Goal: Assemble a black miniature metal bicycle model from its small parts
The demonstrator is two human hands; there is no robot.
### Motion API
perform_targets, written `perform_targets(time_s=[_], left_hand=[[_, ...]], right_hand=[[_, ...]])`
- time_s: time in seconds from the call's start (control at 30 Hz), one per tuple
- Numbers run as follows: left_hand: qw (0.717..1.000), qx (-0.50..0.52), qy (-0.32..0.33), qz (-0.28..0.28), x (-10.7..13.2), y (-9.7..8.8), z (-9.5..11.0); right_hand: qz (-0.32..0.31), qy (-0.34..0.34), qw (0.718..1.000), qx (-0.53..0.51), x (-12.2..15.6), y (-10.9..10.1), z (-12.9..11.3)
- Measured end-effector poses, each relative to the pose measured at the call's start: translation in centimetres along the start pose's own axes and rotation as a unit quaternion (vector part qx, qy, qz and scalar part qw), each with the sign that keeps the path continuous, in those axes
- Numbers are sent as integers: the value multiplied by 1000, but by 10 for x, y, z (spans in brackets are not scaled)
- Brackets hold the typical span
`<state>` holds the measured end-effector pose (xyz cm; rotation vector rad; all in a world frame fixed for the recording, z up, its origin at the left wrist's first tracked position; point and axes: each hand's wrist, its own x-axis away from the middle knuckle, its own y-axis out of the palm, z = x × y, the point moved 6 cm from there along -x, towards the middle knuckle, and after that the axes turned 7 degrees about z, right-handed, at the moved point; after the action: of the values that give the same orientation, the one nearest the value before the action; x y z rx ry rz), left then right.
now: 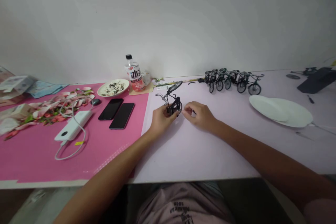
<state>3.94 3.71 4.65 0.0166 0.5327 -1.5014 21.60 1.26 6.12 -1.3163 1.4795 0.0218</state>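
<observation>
A small black model bicycle (173, 98) is tilted up on end over the pale part of the table, one wheel raised at the top. My left hand (163, 118) is closed around its lower part. Just right of the lower wheel is my right hand (198, 114), thumb and fingertips pinched together close to the bicycle. Whatever may be between those fingertips is too small to make out.
Several similar model bicycles (233, 79) stand at the back right. White plates (301, 113) lie at the right. Two phones (122, 116), a power bank (73, 125), a bottle (134, 73), a bowl (113, 92) and scattered petals (56, 106) occupy the left.
</observation>
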Motion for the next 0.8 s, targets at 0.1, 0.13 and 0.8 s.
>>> perform_targets(time_s=[0.1,0.13,0.8], left_hand=[[1000,-14,2,7,-1,-2,1],[1000,-15,3,9,-1,-3,1],[1000,-21,-7,7,0,-1,-2]], right_hand=[[18,11,1000,-12,2,2,1],[25,8,1000,-11,2,2,1],[-11,48,999,2,3,9,8]])
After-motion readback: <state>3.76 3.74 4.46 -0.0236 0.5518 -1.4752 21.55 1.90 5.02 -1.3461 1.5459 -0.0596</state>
